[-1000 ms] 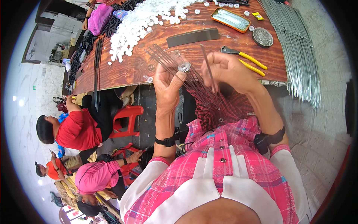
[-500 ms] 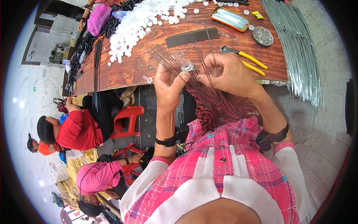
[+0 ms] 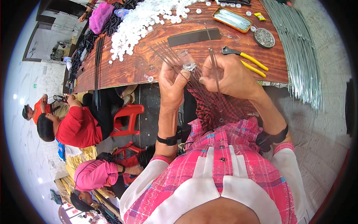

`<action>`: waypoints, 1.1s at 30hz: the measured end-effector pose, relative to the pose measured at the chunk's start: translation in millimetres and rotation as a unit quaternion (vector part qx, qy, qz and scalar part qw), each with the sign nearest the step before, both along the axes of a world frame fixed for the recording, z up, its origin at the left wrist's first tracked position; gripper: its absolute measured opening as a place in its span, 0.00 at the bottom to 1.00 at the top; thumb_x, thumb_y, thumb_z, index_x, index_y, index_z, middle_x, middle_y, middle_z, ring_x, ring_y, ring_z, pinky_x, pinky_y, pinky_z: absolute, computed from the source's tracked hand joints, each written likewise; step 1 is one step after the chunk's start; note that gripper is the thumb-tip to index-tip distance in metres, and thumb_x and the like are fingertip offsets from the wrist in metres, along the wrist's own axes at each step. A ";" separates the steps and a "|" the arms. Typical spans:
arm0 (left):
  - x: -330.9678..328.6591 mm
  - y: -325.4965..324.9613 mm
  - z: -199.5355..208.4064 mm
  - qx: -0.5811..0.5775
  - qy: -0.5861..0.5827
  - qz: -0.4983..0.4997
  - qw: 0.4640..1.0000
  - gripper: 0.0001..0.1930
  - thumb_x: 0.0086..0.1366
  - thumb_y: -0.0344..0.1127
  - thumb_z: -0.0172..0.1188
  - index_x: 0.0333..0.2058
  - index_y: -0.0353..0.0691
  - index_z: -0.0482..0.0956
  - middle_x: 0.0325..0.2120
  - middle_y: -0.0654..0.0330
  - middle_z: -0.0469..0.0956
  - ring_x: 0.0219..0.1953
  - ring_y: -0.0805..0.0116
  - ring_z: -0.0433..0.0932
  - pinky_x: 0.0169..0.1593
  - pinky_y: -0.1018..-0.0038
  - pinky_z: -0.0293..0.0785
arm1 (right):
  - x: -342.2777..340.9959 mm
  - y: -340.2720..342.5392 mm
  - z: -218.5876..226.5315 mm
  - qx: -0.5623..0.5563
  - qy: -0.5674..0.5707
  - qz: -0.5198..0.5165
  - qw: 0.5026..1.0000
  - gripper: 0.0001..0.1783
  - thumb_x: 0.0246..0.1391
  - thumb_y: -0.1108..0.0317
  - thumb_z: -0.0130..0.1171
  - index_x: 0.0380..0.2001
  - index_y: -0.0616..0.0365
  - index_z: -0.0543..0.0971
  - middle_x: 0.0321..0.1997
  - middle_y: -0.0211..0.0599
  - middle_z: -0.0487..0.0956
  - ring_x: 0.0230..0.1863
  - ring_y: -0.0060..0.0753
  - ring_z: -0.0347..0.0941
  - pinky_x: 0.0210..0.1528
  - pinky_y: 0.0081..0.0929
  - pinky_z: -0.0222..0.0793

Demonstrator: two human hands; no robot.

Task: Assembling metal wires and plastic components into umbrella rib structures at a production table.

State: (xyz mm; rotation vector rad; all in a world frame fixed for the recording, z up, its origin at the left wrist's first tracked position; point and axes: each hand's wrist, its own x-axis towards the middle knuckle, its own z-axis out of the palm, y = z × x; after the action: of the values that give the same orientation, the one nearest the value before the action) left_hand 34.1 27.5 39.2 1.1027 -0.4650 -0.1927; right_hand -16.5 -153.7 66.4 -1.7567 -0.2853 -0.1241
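While both hands pinch thin rods [image 3: 175, 59] over wooden table [image 3: 123, 71]: white caps [image 3: 138, 22] heaped, pale tiled floor [image 3: 22, 123].

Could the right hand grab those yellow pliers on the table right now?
Probably not at once. The yellow pliers lie close beside the right hand with nothing between them, but its fingers are pinching a thin wire, so that would have to go first.

The wooden table [image 3: 141, 63] carries a heap of white caps [image 3: 143, 22] at its centre. Right of that heap lie a dark flat strip [image 3: 194, 36], an orange tray [image 3: 232, 19], a round tin [image 3: 264, 37] and yellow-handled pliers [image 3: 248, 61].
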 end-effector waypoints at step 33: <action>-5.0 2.1 -0.7 0.017 -0.019 0.028 0.999 0.24 0.58 0.36 0.67 0.48 0.32 0.68 0.41 0.55 0.76 0.43 0.67 0.76 0.49 0.69 0.73 | -11.9 18.2 2.0 -0.063 -0.073 -0.112 0.989 0.07 0.41 0.70 0.64 0.22 0.60 0.77 0.19 0.32 0.78 0.20 0.22 0.75 0.24 0.22 0.70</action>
State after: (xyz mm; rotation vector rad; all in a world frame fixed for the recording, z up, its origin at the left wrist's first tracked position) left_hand 29.1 29.6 38.5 1.1536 -0.4649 -0.1304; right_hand -28.4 -135.5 68.4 -1.9049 -0.2047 -0.4064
